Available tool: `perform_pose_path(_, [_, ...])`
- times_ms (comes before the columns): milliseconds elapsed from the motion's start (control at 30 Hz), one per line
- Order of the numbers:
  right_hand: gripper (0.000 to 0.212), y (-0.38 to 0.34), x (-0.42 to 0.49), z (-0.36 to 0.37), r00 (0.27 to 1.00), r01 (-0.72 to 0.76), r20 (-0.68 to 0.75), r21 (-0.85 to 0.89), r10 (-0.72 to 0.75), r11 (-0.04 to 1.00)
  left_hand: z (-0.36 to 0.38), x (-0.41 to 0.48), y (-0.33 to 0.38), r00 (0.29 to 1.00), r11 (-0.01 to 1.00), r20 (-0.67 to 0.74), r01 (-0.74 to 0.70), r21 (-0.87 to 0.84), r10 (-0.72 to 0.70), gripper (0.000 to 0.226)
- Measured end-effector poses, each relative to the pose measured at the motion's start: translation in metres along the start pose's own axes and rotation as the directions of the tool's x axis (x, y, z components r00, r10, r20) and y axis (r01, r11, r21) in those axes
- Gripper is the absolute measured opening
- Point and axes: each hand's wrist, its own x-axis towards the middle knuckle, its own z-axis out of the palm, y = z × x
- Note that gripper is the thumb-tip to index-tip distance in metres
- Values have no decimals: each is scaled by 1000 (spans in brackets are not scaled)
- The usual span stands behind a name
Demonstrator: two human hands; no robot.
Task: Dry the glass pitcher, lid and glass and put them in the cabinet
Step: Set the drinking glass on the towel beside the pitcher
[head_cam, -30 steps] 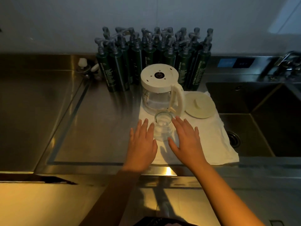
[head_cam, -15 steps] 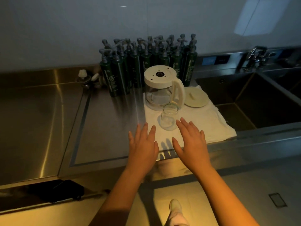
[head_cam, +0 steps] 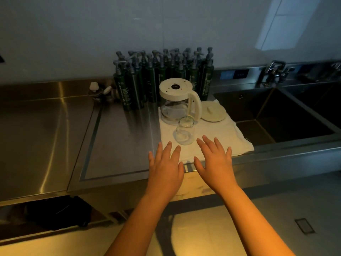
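A clear glass pitcher [head_cam: 174,109] with cream base and handle, a cream lid [head_cam: 214,113] and a clear glass [head_cam: 184,133] are seen on a white towel [head_cam: 217,139]; dark green bottles [head_cam: 156,84] at 12 o'clock; steel-grey tabletop [head_cam: 118,141].

The glass pitcher [head_cam: 175,100] covers the lower parts of some pump bottles [head_cam: 162,76]; rear ones hide behind the front row. The sink [head_cam: 258,108] runs off the right edge.

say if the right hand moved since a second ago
Yes. The right hand drew back toward the counter edge: it was beside the glass, now its fingertips only reach its base.
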Motion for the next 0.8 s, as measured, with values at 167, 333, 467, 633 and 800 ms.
perform_pose_path(167, [53, 11, -9, -4, 1000, -5, 13, -29, 6, 1000, 6, -3, 8, 1000, 1000, 9, 6, 30, -7, 52])
perform_pose_path(333, [53, 17, -16, -2, 999, 13, -43, -64, -16, 998, 9, -8, 18, 1000, 999, 25, -17, 39, 16, 52])
perform_pose_path(467, [49, 18, -23, 0, 993, 44, -104, -111, -56, 993, 11, -14, 20, 999, 999, 45, -12, 50, 10, 52])
perform_pose_path(633, [56, 19, -25, 2, 989, 59, -131, -115, -74, 992, 11, -17, 22, 999, 999, 45, -13, 43, 11, 52])
perform_pose_path(800, [59, 19, -27, 5, 990, 42, -132, -92, -54, 995, 11, -19, 22, 998, 998, 59, -13, 58, 10, 52])
